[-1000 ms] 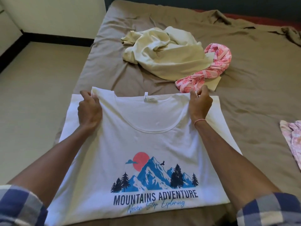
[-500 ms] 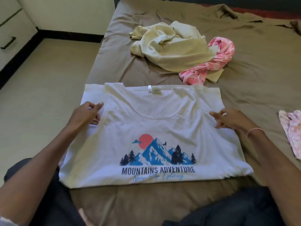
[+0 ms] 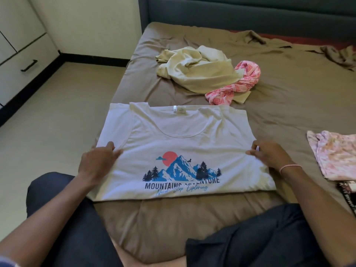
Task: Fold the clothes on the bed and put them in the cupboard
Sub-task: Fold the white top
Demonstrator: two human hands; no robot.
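Observation:
A white T-shirt (image 3: 179, 139) with a blue mountain print and the words "Mountains Adventure" lies face up on the brown bed sheet (image 3: 289, 112), collar away from me, sleeves tucked under. My left hand (image 3: 98, 162) is at the shirt's left side, thumb and fingers pinching the fabric at about chest height. At the right side, level with it, my right hand (image 3: 269, 155) pinches the edge with curled fingers; a pink band circles that wrist. The lower print is slightly rumpled.
A crumpled cream garment (image 3: 196, 72) and a pink patterned cloth (image 3: 242, 81) lie farther up the bed. A pale pink floral garment (image 3: 335, 155) and a dark patterned item (image 3: 346, 191) lie at the right. Cupboard drawers (image 3: 19, 60) stand at left beyond the floor.
Both hands left the shirt's shoulders near the collar and slid down to its sides at mid height. The view has pulled back, showing my knees and the headboard.

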